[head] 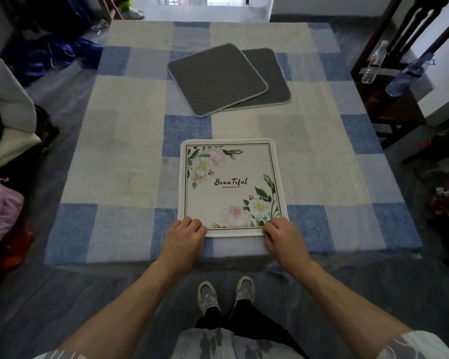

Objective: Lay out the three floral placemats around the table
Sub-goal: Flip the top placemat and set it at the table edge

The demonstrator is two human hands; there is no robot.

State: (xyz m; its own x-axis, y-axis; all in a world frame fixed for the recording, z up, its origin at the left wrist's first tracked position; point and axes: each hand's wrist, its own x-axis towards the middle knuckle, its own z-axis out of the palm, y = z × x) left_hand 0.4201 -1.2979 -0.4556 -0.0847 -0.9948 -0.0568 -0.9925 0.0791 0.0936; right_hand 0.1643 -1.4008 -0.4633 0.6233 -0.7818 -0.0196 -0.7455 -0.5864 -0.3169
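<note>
A white floral placemat (231,186) printed with "Beautiful" lies face up near the front edge of the table (119,151), which is covered by a blue and cream checked cloth. My left hand (186,235) grips its near left corner and my right hand (280,235) grips its near right corner, fingers curled on the hem. Two more placemats lie face down, grey backs up, at the middle back: one (215,79) overlaps the other (278,81), which pokes out to its right.
A dark wooden chair (389,99) with plastic bottles (405,76) stands at the right of the table. Bundles of cloth and bags (3,203) crowd the left side. Blue bags (49,55) lie on the floor at the back left.
</note>
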